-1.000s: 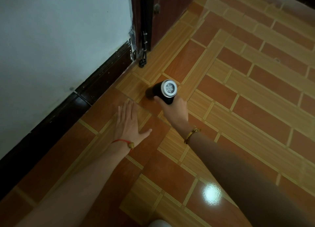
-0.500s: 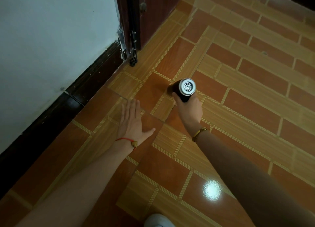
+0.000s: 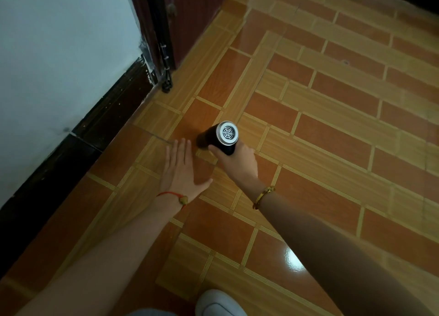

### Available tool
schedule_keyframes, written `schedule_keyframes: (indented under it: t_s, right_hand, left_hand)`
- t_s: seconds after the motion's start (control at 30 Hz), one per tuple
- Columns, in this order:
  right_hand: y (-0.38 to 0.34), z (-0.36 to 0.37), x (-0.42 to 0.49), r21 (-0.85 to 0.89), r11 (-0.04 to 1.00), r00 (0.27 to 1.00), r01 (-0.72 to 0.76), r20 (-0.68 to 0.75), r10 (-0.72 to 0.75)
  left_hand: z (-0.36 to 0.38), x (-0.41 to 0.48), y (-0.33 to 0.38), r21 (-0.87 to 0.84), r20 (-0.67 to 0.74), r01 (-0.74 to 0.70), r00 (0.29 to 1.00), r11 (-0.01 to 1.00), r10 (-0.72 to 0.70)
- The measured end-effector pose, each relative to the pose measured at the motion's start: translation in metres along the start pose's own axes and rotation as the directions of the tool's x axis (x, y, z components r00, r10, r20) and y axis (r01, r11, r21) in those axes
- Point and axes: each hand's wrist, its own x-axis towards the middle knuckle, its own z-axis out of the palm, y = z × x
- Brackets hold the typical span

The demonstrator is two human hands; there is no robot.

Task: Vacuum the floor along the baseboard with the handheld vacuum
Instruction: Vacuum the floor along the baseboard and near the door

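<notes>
A black cylindrical handheld vacuum (image 3: 219, 138) with a silver grilled rear cap points down and left at the tiled floor (image 3: 332, 149). My right hand (image 3: 237, 162) is wrapped around its handle from below. The nozzle end is hidden behind the body; it sits a tile's width from the dark baseboard (image 3: 111, 109). My left hand (image 3: 181, 173) lies flat on the floor, fingers together and extended, just left of the vacuum, holding nothing.
A white wall (image 3: 59, 54) rises above the baseboard on the left. A dark wooden door frame (image 3: 154, 30) with a black hinge piece (image 3: 166, 83) stands at the far end of the baseboard. A white shoe (image 3: 218, 304) shows at the bottom edge.
The vacuum, in my right hand, has moved back from the baseboard and door frame toward me, ending close beside my left hand, which stays flat on the floor.
</notes>
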Motion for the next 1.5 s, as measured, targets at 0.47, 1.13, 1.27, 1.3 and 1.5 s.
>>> schedule_keyframes:
  t_s: [0.47,1.13,1.27,1.3,1.5]
  right_hand:
    - [0.057,-0.062,0.017,0.052,0.98,0.935,-0.193,-0.293,0.2]
    - [0.068,-0.055,-0.028,0.095,0.985,0.958,-0.146,-0.235,0.164]
    - [0.081,-0.07,-0.034,0.127,0.973,0.941,-0.192,-0.257,0.219]
    - [0.082,-0.071,-0.037,0.129,0.974,0.946,-0.188,-0.244,0.215]
    - [0.079,-0.048,-0.066,0.09,0.992,0.99,-0.086,-0.108,0.096]
  left_hand:
    - [0.008,0.0,0.037,-0.013,-0.015,-0.082,0.997,0.997,0.082]
    - [0.023,-0.018,0.048,0.0,-0.027,-0.092,0.995,0.996,0.092]
    - [0.028,-0.023,0.057,0.001,-0.018,-0.086,0.996,0.996,0.086]
    - [0.03,-0.025,0.058,-0.001,-0.019,-0.081,0.997,0.997,0.081]
    - [0.037,-0.04,0.058,-0.077,-0.032,-0.059,0.998,0.995,0.056]
